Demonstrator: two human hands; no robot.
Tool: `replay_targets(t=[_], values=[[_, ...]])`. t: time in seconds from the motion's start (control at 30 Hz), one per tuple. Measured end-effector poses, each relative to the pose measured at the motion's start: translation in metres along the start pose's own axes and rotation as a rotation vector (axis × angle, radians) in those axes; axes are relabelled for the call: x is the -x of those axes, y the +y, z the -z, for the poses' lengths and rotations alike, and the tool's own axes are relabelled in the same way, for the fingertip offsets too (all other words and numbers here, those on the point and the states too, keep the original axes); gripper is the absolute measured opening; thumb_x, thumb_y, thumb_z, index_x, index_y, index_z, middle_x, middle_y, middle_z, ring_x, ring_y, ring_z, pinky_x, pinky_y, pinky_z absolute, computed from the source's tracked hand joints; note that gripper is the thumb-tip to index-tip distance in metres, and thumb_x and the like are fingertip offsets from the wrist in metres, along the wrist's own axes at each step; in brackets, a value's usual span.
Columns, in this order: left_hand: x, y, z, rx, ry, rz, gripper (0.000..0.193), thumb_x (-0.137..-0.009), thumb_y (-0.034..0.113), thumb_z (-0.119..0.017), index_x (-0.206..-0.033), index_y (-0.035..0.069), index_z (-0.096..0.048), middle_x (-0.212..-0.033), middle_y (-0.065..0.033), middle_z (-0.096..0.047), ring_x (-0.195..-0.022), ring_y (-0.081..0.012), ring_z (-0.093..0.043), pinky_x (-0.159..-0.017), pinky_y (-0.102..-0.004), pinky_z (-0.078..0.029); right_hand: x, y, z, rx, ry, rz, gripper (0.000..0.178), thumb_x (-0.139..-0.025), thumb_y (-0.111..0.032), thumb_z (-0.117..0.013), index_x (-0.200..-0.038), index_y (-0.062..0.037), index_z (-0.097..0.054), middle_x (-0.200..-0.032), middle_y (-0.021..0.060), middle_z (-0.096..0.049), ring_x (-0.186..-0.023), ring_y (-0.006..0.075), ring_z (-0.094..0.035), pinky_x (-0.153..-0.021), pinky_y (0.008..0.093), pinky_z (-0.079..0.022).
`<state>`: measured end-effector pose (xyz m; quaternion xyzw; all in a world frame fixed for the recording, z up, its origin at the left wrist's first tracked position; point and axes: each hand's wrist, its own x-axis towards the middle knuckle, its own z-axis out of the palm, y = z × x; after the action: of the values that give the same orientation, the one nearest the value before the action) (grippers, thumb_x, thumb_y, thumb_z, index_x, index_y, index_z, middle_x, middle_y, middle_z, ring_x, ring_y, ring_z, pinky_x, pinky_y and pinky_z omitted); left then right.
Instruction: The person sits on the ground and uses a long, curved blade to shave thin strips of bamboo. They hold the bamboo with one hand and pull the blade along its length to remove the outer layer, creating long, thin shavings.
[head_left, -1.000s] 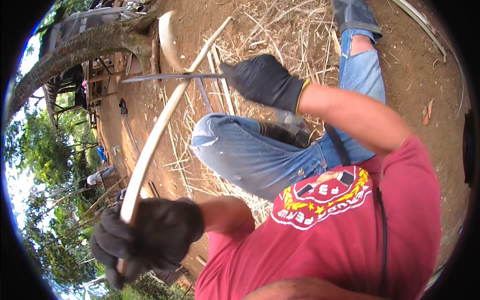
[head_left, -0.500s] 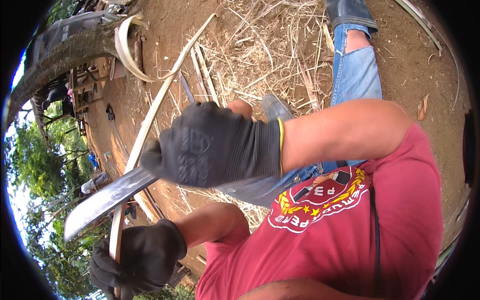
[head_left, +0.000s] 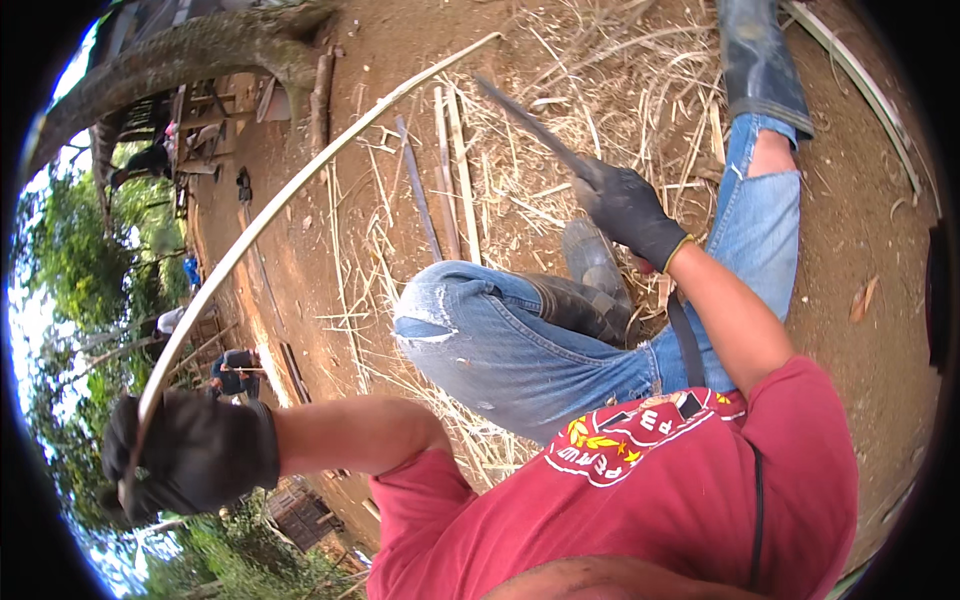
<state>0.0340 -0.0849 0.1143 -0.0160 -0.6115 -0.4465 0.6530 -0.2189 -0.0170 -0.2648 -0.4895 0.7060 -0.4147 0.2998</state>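
My left hand [head_left: 195,455], in a black glove, is closed around the lower end of a long pale wooden strip [head_left: 270,215], probably bamboo. The strip rises in a bow toward the upper middle of the view. My right hand [head_left: 630,212], gloved as well, grips a machete [head_left: 530,130] by its handle. That handle is mostly hidden in the glove. The blade points up and left over the shavings, apart from the strip. Below it is my bent left knee [head_left: 430,310] in torn jeans.
Shavings [head_left: 600,90] litter the brown dirt ground. Several thin slats [head_left: 458,170] lie beside them. A thick curved trunk [head_left: 180,75] crosses the upper left. Farther off, what looks like another person [head_left: 235,372] is beside some poles. A long pale piece [head_left: 855,75] lies at the upper right.
My right hand has swung the machete off the strip, up and to the right. My left hand has shifted left with the strip. The curled shaving near the strip's far end no longer shows.
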Motion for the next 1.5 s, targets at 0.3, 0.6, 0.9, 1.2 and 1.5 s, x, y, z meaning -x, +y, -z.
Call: replay_targets(t=[0.3, 0.6, 0.9, 1.2, 1.5], values=[[-0.035, -0.123, 0.058, -0.575, 0.051, 0.193, 0.048, -0.101, 0.045, -0.045, -0.115, 0.0, -0.053, -0.102, -0.0187, -0.067, -0.094, -0.0314, -0.067, -0.088, -0.0444, -0.056, -0.009, 0.096, -0.007, 0.45, 0.087, -0.439, 0.059, -0.085, -0.037, -0.061, -0.132, -0.0039, -0.048, -0.116, 0.0265, -0.06, -0.11, 0.0409, -0.058, -0.094, 0.0505, -0.047], [-0.105, -0.074, 0.041, -0.604, 0.369, -0.085, 0.046, -0.098, 0.046, -0.053, -0.107, 0.001, -0.052, -0.089, -0.0101, -0.059, -0.073, -0.0204, -0.06, -0.067, -0.0314, -0.054, -0.065, -0.058, 0.028, 0.312, 0.37, 0.413, 0.093, -0.074, -0.049, -0.078, -0.145, -0.0064, -0.036, -0.133, 0.0203, -0.051, -0.122, 0.0382, -0.048, -0.107, 0.0463, -0.035], [-0.14, -0.036, 0.088, -0.141, 0.511, 0.054, 0.019, -0.101, 0.024, -0.054, -0.094, 0.007, -0.049, -0.064, 0.005, -0.035, -0.05, -0.0069, -0.03, -0.046, -0.0236, -0.029, -0.005, -0.077, 0.014, -0.086, 0.065, 0.336, 0.04, -0.085, -0.045, -0.071, -0.078, -0.0083, -0.058, -0.061, 0.0088, -0.048, -0.055, 0.0263, -0.049, -0.054, 0.0395, -0.039], [-0.152, -0.046, 0.173, -0.023, 0.292, 0.172, 0.025, -0.098, 0.031, -0.059, -0.093, 0.007, -0.055, -0.066, 0.0015, -0.052, -0.054, -0.0098, -0.049, -0.048, -0.0258, -0.044, 0.031, -0.095, 0.039, -0.47, -0.453, 0.101, 0.036, -0.098, -0.038, -0.057, -0.093, -0.0033, -0.068, -0.058, 0.0038, -0.056, -0.051, 0.0117, -0.051, -0.051, 0.0287, -0.043], [-0.124, -0.064, 0.072, -0.216, 0.097, 0.383, 0.029, -0.099, 0.028, -0.055, -0.115, 0.004, -0.058, -0.084, -0.0039, -0.062, -0.077, -0.0145, -0.06, -0.065, -0.0297, -0.053, 0.063, -0.133, 0.096, -0.622, -0.749, -0.064, 0.068, -0.104, -0.052, -0.033, -0.093, 0.0054, -0.068, -0.049, 0.0023, -0.051, -0.042, 0.0098, -0.051, -0.04, 0.0234, -0.041]])
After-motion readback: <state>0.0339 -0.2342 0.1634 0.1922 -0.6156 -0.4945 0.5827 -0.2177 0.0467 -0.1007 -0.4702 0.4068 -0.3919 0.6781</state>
